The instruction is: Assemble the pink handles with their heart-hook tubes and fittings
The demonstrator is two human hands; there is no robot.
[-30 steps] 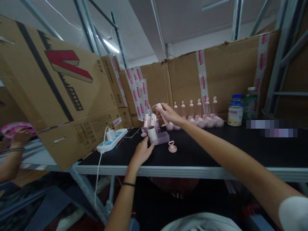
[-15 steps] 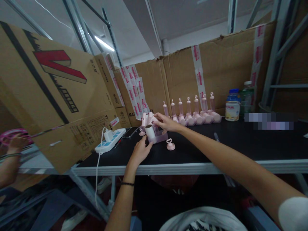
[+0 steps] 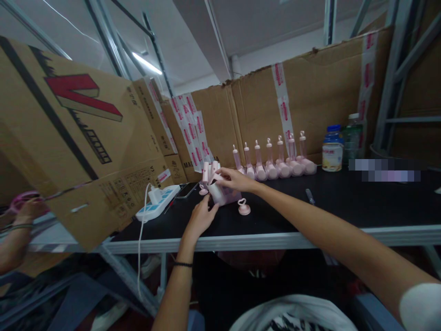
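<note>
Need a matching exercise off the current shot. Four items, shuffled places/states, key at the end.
Column 1
1. Power strip
2. Blue-lidded jar
3. Left hand
4. Heart-looped cap nearest the table's front edge

Column 2
A. At the near side of the white cylinder
B. Pink, resting loop-up on the black tabletop
C. Next to the green bottle
D. White and blue, with a white plug in it

Pairs: 1-D, 2-C, 3-A, 4-B
</note>
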